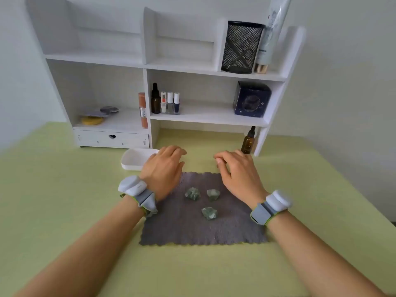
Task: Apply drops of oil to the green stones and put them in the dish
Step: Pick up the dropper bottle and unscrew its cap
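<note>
Three rough green stones lie on a grey cloth point(192, 228): one at the left point(192, 194), one at the right point(213, 194), one nearer to me point(209, 212). A white dish point(134, 160) sits beyond the cloth's far left corner. An amber dropper bottle point(248, 141) stands on the table by the shelf's right leg. My left hand point(164, 170) hovers over the cloth's far left corner beside the dish, fingers loosely curled and holding nothing. My right hand point(237, 172) hovers over the far right corner, just in front of the bottle, also holding nothing.
A white desk shelf point(205, 70) stands at the back of the green table point(64, 211). It holds a second dropper bottle point(155, 99), small nail-polish bottles point(170, 102), a dark box point(251, 99) and a mesh pen cup point(242, 48). Both wrists wear grey bands.
</note>
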Motion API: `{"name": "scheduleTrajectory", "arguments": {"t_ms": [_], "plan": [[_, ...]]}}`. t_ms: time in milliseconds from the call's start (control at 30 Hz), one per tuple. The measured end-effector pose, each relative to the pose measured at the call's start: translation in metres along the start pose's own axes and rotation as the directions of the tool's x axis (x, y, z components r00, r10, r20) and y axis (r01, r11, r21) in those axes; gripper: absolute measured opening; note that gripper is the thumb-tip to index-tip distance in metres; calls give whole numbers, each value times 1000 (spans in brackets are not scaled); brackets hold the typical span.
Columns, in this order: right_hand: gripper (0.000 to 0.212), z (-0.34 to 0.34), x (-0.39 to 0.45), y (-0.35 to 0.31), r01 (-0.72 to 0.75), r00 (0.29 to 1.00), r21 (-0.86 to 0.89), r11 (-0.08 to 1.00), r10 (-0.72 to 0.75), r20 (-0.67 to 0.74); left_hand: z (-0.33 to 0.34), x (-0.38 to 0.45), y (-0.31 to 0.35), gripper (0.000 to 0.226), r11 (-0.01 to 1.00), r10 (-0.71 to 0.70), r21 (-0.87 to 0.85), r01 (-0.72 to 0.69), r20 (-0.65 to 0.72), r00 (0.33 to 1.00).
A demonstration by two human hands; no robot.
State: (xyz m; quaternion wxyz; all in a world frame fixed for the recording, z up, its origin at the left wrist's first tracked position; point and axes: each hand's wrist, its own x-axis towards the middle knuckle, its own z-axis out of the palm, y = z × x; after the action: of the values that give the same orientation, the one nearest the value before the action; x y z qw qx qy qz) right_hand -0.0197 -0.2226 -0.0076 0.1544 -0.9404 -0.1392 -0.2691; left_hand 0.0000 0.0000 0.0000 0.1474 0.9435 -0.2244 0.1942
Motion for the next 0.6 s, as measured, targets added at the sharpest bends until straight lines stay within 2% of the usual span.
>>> {"name": "scheduleTrajectory", "arguments": {"t_ms": [200,333,467,600], "plan": [[15,8,-3,9,-89,996,84,992,87,32,15,-1,-11,29,998,13,-65,-8,73,997],[22,8,2,21,-337,934,213,917,354,-45,19,0,-17,31,986,66,-156,-51,97,993],[39,4,11,34,-460,883,178,870,469,-9,23,-1,-18,35,972,105,-224,-76,118,987],[43,0,23,43,-501,863,160,851,505,15,26,-1,-20,39,968,116,-240,-72,176,977]]}}
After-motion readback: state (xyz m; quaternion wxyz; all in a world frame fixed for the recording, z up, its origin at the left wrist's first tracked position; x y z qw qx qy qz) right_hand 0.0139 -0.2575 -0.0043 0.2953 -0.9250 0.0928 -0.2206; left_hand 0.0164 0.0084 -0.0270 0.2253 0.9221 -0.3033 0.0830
